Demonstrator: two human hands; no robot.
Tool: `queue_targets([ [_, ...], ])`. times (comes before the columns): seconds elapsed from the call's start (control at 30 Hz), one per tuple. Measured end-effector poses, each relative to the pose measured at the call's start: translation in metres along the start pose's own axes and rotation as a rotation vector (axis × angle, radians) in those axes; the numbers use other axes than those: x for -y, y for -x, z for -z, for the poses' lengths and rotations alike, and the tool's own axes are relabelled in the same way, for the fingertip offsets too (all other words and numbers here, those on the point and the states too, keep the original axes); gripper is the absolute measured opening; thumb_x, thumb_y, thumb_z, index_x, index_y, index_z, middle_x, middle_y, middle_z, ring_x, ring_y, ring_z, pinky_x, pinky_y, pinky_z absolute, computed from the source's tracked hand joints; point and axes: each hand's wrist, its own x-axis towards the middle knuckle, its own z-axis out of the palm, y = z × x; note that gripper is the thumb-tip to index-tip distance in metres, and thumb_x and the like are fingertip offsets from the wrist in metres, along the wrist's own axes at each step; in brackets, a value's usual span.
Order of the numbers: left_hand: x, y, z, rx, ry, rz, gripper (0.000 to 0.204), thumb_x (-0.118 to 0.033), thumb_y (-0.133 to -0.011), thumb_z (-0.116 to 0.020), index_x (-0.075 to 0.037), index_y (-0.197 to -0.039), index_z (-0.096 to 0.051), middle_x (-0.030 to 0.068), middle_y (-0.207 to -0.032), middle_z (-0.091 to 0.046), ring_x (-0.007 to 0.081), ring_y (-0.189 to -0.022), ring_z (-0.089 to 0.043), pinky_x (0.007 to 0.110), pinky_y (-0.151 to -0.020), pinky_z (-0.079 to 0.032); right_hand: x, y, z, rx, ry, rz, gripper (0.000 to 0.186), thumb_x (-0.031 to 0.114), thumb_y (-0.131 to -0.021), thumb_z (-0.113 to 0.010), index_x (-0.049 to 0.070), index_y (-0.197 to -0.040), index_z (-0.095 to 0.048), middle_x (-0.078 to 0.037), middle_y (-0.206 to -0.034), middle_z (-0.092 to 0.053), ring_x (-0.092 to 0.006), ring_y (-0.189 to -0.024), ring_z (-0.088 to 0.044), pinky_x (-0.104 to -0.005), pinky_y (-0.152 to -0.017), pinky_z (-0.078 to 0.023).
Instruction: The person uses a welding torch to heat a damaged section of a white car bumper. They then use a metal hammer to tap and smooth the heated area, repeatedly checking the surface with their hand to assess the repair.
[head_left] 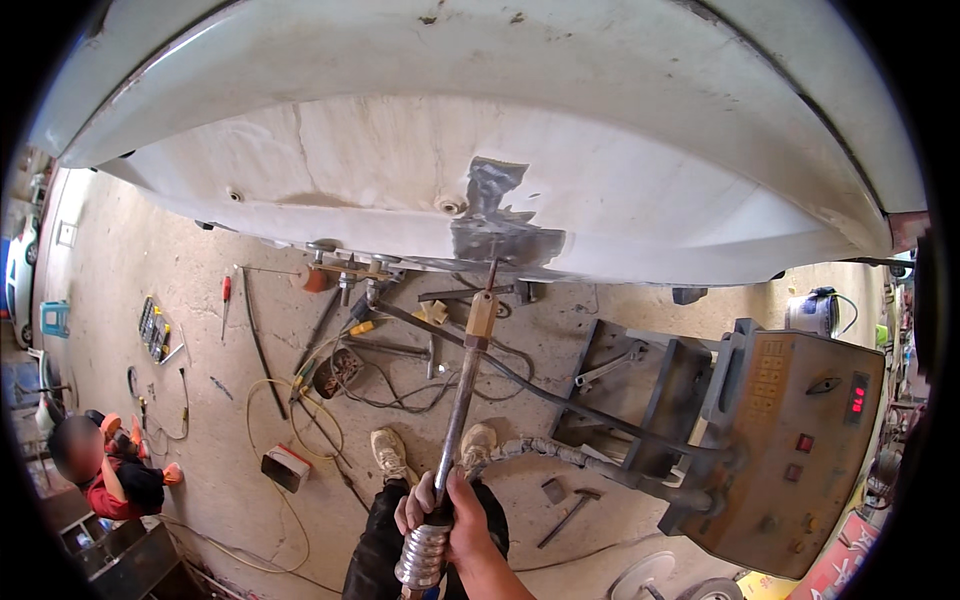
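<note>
Right hand [468, 525]: grip closed round the steel rod [463, 400] of a pulling tool, thumb on its right side. Left hand: out of view; state of its grip cannot be told. Ribbed metal weight [424, 557] sits at the tool's near end, brass block [481, 316] at the far end. From the block a thin pin [492, 274] reaches the bare grey patch [500, 235] by the lower edge of the white panel [370, 150]; contact cannot be confirmed. Thick black cable [545, 393] runs from beside the block toward the control box [785, 450], right. Hammer [570, 517] lies on the floor [210, 400]; a crouching person [115, 490] is near its left edge.
</note>
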Motion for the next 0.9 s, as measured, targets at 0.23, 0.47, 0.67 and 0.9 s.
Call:
queue_targets([
  [0.23,-0.006,0.001,0.000,-0.020,0.014,-0.014,0.051,-0.066,-0.088,-0.039,-0.022,-0.074,-0.058,-0.0048,-0.049,-0.048,0.0120,-0.037,-0.046,0.024,-0.034,-0.035,0.002,-0.001,-0.001,-0.004,0.011,-0.010,0.048,0.051,-0.090,-0.051,0.007,-0.073,-0.045,-0.005,-0.064,-0.045,-0.0219,-0.060,-0.053,-0.0376,-0.059,-0.045],
  [0.47,-0.004,0.001,0.004,-0.019,0.062,-0.021,0.051,-0.066,-0.088,-0.038,-0.021,-0.077,-0.058,-0.0034,-0.051,-0.049,0.0133,-0.039,-0.047,0.025,-0.035,-0.036,0.004,-0.002,-0.003,0.042,0.043,-0.028,0.051,0.055,-0.091,-0.047,0.007,-0.075,-0.044,-0.005,-0.065,-0.045,-0.0222,-0.059,-0.052,-0.0363,-0.059,-0.044],
  [0.67,0.000,0.000,0.008,-0.020,0.078,-0.039,0.051,-0.066,-0.089,-0.038,-0.020,-0.080,-0.058,-0.0022,-0.053,-0.050,0.0143,-0.040,-0.048,0.025,-0.036,-0.037,0.009,-0.008,-0.012,-0.086,0.059,-0.003,0.053,0.059,-0.089,-0.046,0.009,-0.075,-0.041,-0.004,-0.066,-0.042,-0.0216,-0.059,-0.050,-0.0363,-0.059,-0.043],
  [0.9,-0.003,0.002,0.009,-0.025,0.087,-0.047,0.051,-0.065,-0.089,-0.038,-0.019,-0.083,-0.058,-0.0007,-0.055,-0.051,0.0156,-0.042,-0.049,0.026,-0.038,-0.039,0.002,-0.001,-0.001,0.022,0.067,-0.042,0.053,0.058,-0.092,-0.041,0.010,-0.069,-0.040,-0.008,-0.056,-0.046,-0.0237,-0.057,-0.050,-0.0338,-0.055,-0.044],
])
